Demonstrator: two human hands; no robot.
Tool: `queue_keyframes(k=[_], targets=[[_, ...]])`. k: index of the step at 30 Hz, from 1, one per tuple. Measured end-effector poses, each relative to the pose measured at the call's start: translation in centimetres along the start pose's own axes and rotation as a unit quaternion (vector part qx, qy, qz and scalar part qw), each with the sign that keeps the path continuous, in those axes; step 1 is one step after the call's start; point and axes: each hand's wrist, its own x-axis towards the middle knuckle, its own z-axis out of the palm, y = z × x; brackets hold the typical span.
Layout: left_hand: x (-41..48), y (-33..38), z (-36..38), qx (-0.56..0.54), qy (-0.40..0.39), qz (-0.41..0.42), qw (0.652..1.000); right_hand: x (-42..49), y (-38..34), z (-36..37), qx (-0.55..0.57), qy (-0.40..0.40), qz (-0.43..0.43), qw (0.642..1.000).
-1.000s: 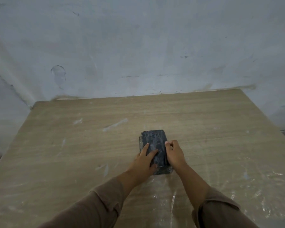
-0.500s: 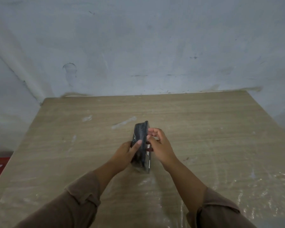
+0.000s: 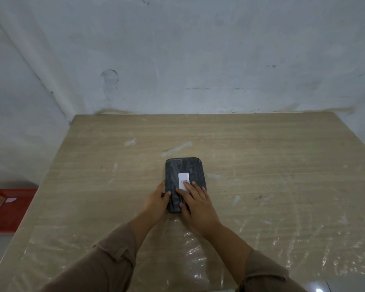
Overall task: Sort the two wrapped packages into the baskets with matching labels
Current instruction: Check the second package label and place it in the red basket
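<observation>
A dark package (image 3: 184, 168) wrapped in clear film lies flat on the wooden table (image 3: 261, 165), a white label (image 3: 183, 179) facing up. My left hand (image 3: 156, 202) grips its near left edge, thumb on top. My right hand (image 3: 195, 205) rests flat on the package's near half, fingertips touching the label. A red basket (image 3: 6, 209) with a white label sits on the floor at the left. I see only one package and one basket.
A loose sheet of clear plastic film (image 3: 198, 249) covers the near part of the table. A pale wall (image 3: 177, 60) stands right behind the table's far edge. Floor shows to the left of the table.
The package lay flat with its plain side up, then stood on edge between both hands, and now lies flat with the label side up.
</observation>
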Motion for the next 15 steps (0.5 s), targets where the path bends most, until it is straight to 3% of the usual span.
queue_keyframes(k=[3,6,8,11,13,15], targets=[[0.1,-0.1,0.3,-0.003,0.010,0.008,1.000,-0.1,0.1,0.0,-0.004,0.002,-0.008,1.000],[0.8,0.1,-0.4,0.132,0.043,0.099,0.985,-0.3,0.5,-0.1,-0.002,0.004,-0.022,1.000],[2.0,0.6,-1.3,0.281,0.005,0.185,0.942,-0.6,0.8,-0.1,-0.011,0.011,-0.029,0.999],[3.7,0.9,-2.6,0.508,-0.054,0.228,0.829,-1.2,1.2,-0.1,-0.042,0.008,-0.005,0.999],[4.1,1.0,-2.7,0.542,-0.063,0.231,0.806,-1.4,1.9,-0.7,-0.063,-0.004,0.013,0.998],[3.7,1.1,-2.3,0.522,-0.064,0.240,0.816,-1.3,2.9,-1.7,-0.095,-0.017,0.011,0.995]])
